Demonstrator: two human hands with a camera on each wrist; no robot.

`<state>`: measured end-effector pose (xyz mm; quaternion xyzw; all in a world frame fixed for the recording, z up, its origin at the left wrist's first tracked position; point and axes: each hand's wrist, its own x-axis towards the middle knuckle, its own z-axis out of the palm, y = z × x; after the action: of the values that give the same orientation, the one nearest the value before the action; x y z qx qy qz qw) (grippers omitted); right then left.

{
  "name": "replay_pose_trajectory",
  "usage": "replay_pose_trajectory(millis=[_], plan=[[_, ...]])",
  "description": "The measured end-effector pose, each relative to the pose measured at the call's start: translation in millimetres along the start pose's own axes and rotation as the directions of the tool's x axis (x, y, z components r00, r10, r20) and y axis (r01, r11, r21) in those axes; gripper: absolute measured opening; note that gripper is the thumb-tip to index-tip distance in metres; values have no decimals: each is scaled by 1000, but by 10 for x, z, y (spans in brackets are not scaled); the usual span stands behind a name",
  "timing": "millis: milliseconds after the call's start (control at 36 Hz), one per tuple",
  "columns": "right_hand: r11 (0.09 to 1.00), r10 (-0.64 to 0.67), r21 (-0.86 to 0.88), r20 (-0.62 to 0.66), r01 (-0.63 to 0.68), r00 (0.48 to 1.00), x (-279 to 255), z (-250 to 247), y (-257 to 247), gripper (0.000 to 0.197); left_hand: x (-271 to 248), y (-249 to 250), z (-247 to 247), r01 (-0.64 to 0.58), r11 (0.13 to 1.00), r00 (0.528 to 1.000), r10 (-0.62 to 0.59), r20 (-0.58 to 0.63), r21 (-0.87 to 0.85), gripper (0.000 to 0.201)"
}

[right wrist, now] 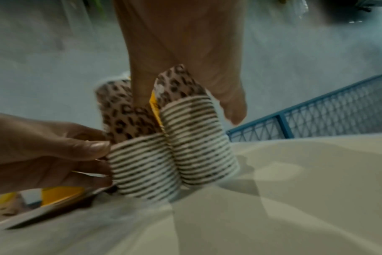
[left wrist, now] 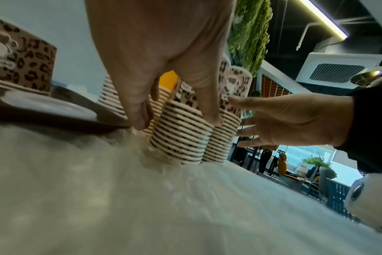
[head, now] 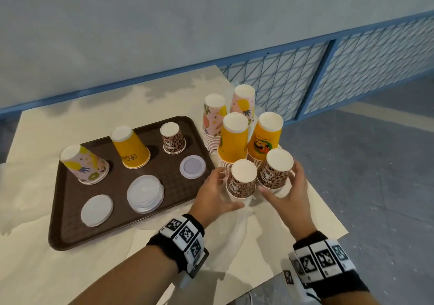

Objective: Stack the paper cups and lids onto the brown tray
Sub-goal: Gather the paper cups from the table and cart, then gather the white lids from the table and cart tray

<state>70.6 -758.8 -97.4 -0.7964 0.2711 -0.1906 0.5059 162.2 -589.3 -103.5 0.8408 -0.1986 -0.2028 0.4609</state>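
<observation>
Two stacks of upside-down leopard-print cups stand side by side just right of the brown tray (head: pixel 122 177). My left hand (head: pixel 216 187) curls round the left stack (head: pixel 243 182), thumb in front and fingers behind. My right hand (head: pixel 291 187) holds the right stack (head: pixel 277 170), its thumb between the two stacks. In the left wrist view the left hand (left wrist: pixel 155 60) straddles the near stack's ribbed rims (left wrist: pixel 181 134). The right wrist view shows the right hand (right wrist: pixel 185 43) over the right stack (right wrist: pixel 199 141). On the tray stand a pink cup (head: pixel 84 163), a yellow cup (head: pixel 131 147) and a leopard cup (head: pixel 172 139), with white lids (head: pixel 145 193).
Behind the leopard stacks stand two yellow cup stacks (head: pixel 233 140) and two pink ones (head: pixel 213 121). Crumpled clear plastic (head: pixel 244 213) lies under my hands. The table edge (head: pixel 328 201) runs close on the right, and a blue mesh railing (head: pixel 305 76) stands beyond it.
</observation>
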Motion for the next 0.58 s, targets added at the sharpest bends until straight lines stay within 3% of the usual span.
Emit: replay_pose_trajectory(millis=[56, 111, 222, 306, 361, 583], plan=[[993, -114, -22, -134, 112, 984, -109, -7, -182, 87, -99, 12, -125, -29, 1000, 999, 29, -19, -6, 93], [965, -261, -42, -245, 259, 934, -219, 22, -417, 74, -207, 22, -276, -75, 997, 995, 76, -60, 8, 80], [872, -481, -59, -287, 486, 828, -392, 238, -846, 54, -474, -9, -658, -129, 982, 977, 150, -154, 139, 48], [826, -553, -3, -206, 564, 807, -528, 550, -1136, 44, -715, -139, -1015, -122, 971, 943, 178, -280, 207, 35], [799, -591, 25, -143, 600, 794, -632, 817, -1288, 41, -888, -282, -1261, -93, 966, 915, 178, -363, 240, 45], [751, -660, 224, 221, 622, 718, -1317, 2212, -1898, 37, -1817, -1085, -2606, 195, 899, 756, 117, -643, 392, 50]])
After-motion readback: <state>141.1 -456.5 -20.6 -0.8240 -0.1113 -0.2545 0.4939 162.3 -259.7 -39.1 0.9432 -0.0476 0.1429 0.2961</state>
